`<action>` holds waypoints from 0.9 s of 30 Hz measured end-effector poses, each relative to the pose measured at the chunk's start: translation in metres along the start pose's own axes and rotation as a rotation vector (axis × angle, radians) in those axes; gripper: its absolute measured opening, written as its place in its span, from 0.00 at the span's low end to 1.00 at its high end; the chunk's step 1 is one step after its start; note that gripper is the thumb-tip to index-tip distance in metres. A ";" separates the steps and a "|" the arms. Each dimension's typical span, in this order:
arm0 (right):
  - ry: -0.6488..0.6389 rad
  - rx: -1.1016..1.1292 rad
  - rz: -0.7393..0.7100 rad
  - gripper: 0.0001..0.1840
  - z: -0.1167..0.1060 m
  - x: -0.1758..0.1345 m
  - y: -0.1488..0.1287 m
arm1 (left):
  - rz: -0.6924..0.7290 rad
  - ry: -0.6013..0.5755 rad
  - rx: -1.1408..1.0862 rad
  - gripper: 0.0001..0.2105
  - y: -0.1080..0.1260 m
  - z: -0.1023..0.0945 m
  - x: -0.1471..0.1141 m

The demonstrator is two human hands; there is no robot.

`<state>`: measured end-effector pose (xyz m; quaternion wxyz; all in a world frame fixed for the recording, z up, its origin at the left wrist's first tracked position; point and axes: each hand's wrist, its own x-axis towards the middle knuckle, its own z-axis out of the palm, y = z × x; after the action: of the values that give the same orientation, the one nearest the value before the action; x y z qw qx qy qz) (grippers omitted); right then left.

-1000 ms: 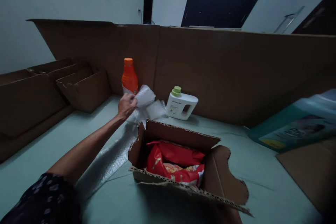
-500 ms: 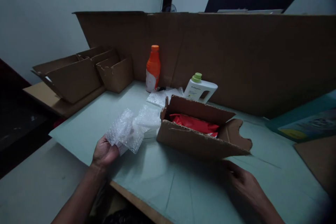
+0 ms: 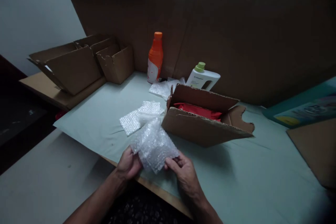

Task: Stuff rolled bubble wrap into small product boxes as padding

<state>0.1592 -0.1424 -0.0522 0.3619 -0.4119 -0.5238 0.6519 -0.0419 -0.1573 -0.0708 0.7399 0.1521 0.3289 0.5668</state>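
A crumpled sheet of bubble wrap is held up over the table's near edge, between both hands. My left hand grips its left side, the fingertips partly hidden behind the plastic. On the right side, my right hand pinches a corner between thumb and fingers. More bubble wrap lies flat on the table just beyond. To the right stands an open cardboard box with a red package inside it.
At the back are an orange bottle, a white jug with a green cap and further bubble wrap. Cardboard boxes stand at left, a teal container at right. A tall cardboard panel borders the table's rear.
My left hand has brought the bubble wrap nearer and to the right, away from the piece on the table. My right hand has moved left from beside the box and taken hold of it.
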 end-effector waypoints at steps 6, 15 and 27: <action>-0.090 -0.254 0.091 0.17 -0.037 -0.007 -0.014 | 0.092 0.082 0.119 0.38 0.014 -0.016 -0.015; -0.005 -0.396 0.132 0.22 -0.067 -0.035 -0.032 | 0.124 0.070 0.790 0.47 0.024 -0.003 -0.006; 0.383 -0.969 0.161 0.18 -0.128 -0.056 -0.015 | 0.231 -0.002 1.732 0.30 0.018 0.005 -0.008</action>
<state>0.2996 -0.1410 -0.0431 0.1679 -0.6828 -0.6563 0.2736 -0.0528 -0.1580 -0.0535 0.3025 0.6937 0.6258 0.1888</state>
